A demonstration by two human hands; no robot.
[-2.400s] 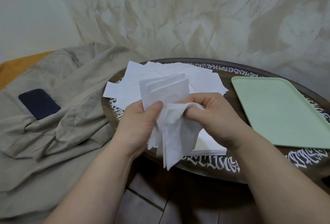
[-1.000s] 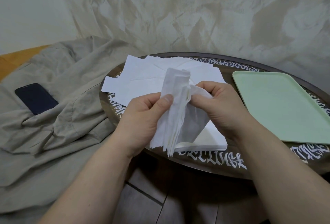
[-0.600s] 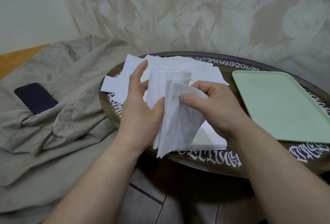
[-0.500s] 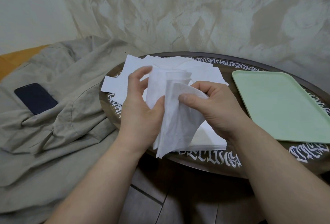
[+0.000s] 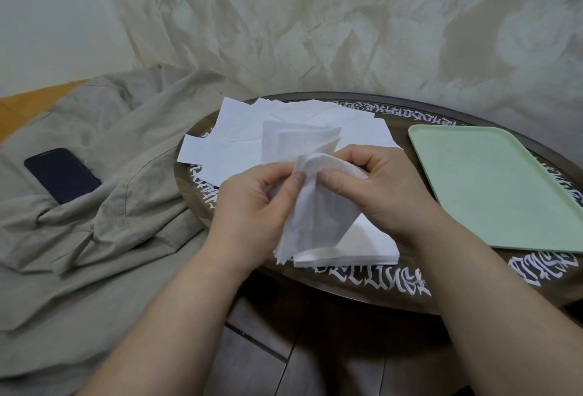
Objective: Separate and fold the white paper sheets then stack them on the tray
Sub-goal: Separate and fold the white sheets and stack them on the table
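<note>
A bunch of white sheets is being pinched by the left hand and the right hand; nothing is being stacked yet on the tray at the right

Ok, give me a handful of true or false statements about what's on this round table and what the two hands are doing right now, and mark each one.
1. Both the left hand and the right hand pinch the bundle of thin white paper sheets. True.
2. The pale green rectangular tray already carries folded sheets. False: nothing lies on it yet.
3. A dark phone lies on the beige cloth to the left of the dark round table. True.
4. The tray sits on the left part of the table. False: it sits on the right part.
5. Loose flat white sheets are spread on the table behind the hands. True.
</note>
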